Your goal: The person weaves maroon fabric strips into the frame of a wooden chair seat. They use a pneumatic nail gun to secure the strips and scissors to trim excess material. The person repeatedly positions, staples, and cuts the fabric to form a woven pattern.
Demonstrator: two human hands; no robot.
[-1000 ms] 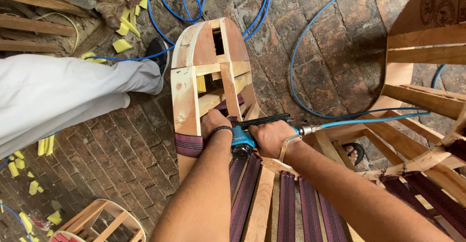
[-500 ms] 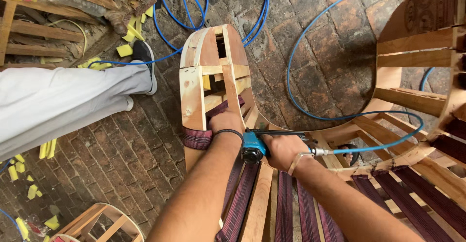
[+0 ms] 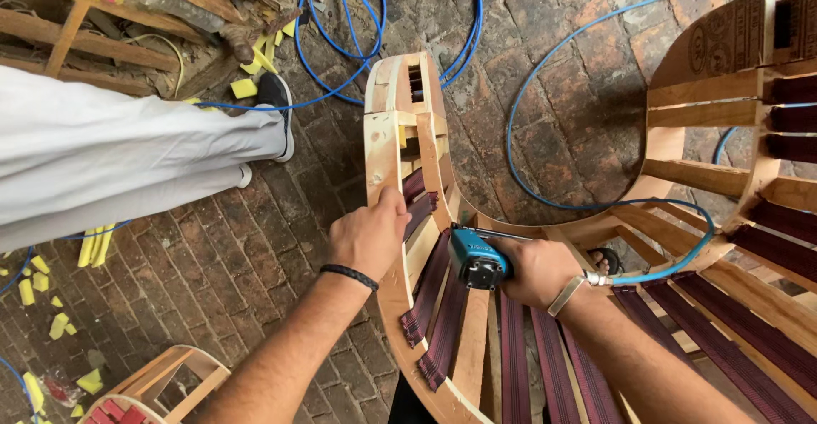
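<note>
Stamped panel: curved wooden board (image 3: 723, 41) at 2 o'clock, dark round marks on pale wood, too blurred to make out.
Foam scraps: yellow offcuts (image 3: 38, 292) scattered at 8 to 9 o'clock on the brick floor (image 3: 221, 271).
Left hand: (image 3: 370, 237) just left of centre, knuckles up, fingers curled and pinching a maroon webbing strap (image 3: 415, 207) against the wooden chair frame (image 3: 383, 147); black band on the wrist.
Right hand: (image 3: 540, 271) right of centre, fist wrapped tight round the grip of a teal pneumatic stapler (image 3: 477, 258); trigger finger hidden.
Stapler place: nose aimed toward 11 o'clock at the frame rail, just beside the left hand; tip contact hard to tell.
Air hose: blue line (image 3: 545, 92) leaving the stapler at 3 o'clock, looping across the floor to 12 o'clock.
Bystander: leg in pale trousers (image 3: 119, 165) at 9 o'clock, dark shoe (image 3: 277, 109) on the bricks; body cut off.
Cut off: second frame (image 3: 153, 381) at 7 o'clock, only partly in view.
</note>
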